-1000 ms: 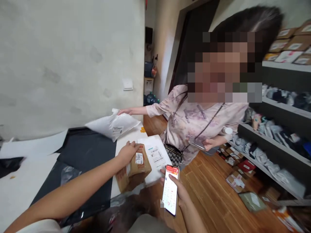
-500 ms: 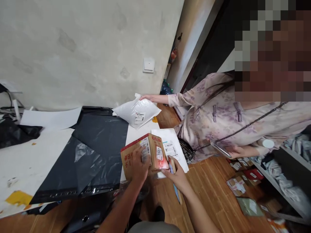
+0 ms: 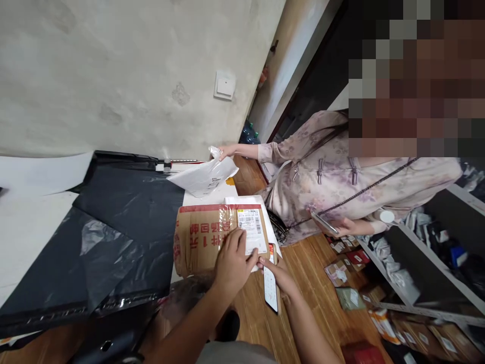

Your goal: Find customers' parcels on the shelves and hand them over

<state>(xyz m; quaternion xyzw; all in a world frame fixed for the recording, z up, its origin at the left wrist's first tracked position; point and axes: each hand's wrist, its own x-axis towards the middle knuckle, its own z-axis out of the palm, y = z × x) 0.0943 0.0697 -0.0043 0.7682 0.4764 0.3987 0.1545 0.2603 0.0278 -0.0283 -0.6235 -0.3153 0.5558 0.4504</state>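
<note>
A brown cardboard box [image 3: 199, 240] with red printing and a white shipping label [image 3: 253, 230] lies on the near end of the white table [image 3: 38, 227]. My left hand [image 3: 233, 258] rests on the box top, fingers stretched out beside the label. In my right hand [image 3: 280, 275] is a smartphone [image 3: 270, 288] with a lit screen, held just off the box's right corner. Part of a white parcel [image 3: 271, 222] shows beneath the box. Behind it, another person's hand [image 3: 227, 150] grips the top of a white plastic mailing bag [image 3: 206, 177].
Black plastic mailing bags [image 3: 129, 222] are spread over the table. The person in a floral top [image 3: 303, 187] stands at the right, a second phone [image 3: 324, 222] in the other hand. Parcels [image 3: 350, 298] lie on the wooden floor near grey shelves [image 3: 428, 263].
The box has tipped over from its tilted pose, so its labelled face now lies upward. My right hand's phone has turned its screen into view. The white mailing bag looks flatter and more tilted.
</note>
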